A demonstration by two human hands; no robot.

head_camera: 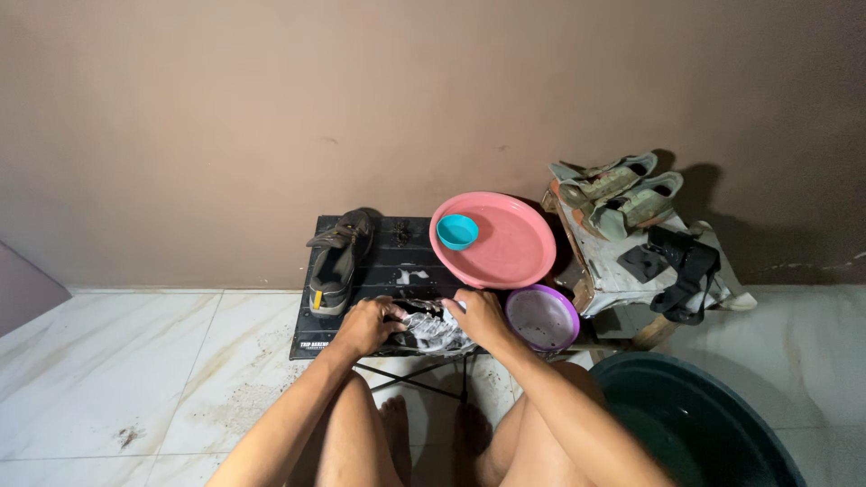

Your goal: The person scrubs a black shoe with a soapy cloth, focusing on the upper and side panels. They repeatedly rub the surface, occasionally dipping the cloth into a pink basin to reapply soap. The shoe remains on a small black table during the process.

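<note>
left hand [368,325] and right hand [478,317], fingers closed around soapy shoe [431,330], on black folding table [397,261]

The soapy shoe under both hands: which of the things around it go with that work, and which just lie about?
In use: left hand and right hand on the soapy shoe; dark shoe, pink basin, blue cup, purple bowl, dark tub.

Lying about: pale green shoes, black straps.
</note>
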